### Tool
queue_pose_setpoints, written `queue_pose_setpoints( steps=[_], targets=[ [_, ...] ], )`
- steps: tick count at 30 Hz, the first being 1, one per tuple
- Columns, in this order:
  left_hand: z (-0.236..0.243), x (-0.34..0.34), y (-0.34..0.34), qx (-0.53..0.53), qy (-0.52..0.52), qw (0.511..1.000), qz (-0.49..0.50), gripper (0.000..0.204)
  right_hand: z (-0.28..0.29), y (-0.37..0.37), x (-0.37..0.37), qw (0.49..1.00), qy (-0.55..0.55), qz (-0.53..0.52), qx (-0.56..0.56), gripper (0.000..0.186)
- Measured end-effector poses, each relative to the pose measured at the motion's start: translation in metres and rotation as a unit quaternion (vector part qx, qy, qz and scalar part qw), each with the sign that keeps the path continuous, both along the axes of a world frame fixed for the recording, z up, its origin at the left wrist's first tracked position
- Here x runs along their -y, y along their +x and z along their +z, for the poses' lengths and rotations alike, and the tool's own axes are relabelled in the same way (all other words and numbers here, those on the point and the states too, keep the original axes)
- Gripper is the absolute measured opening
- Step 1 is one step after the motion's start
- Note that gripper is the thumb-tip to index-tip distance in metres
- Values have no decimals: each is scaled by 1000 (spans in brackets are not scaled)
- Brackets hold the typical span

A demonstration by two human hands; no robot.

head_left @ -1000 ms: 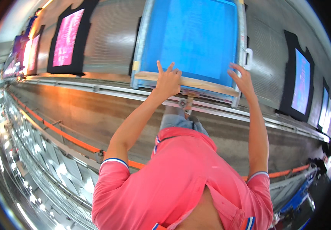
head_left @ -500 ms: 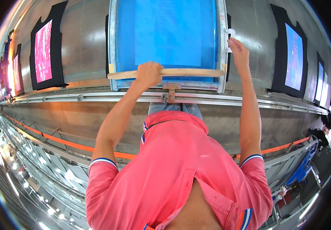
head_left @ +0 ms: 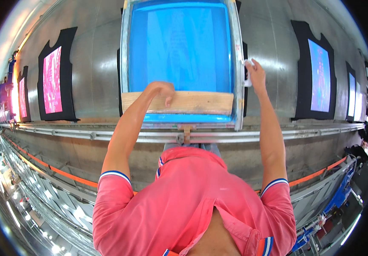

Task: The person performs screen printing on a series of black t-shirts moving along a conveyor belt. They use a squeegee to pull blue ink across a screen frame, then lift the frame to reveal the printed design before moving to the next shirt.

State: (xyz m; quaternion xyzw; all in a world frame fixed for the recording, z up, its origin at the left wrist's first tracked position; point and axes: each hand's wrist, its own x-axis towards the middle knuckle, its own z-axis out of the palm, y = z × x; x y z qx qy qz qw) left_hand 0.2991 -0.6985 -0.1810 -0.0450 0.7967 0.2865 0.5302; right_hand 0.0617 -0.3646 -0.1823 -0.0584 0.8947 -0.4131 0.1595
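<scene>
Gripping the wooden squeegee (head_left: 203,103) left of its middle, your left hand (head_left: 161,90) bends over its far edge in the head view. The squeegee spans the near end of the screen frame (head_left: 236,64), above the blue mesh (head_left: 179,51). Your right hand (head_left: 257,76), well apart, meets the white handle (head_left: 248,80) at the frame's right side; you cannot tell how tightly. The wood should feel stiff and fairly light, perhaps slippery if inked; a central hold would balance it, while the mesh looks delicate.

Left hand (head_left: 161,89) holds a wooden board (head_left: 201,102) across a blue screen (head_left: 179,51), right hand (head_left: 257,77) at a white handle (head_left: 247,80)
</scene>
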Motion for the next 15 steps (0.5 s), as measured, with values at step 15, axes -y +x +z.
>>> queue_pose_setpoints(
  steps=[15],
  targets=[
    [60, 213, -277, -331, -55, 939, 79, 26, 55, 7, 35, 975, -92, -94, 180, 26]
  ],
)
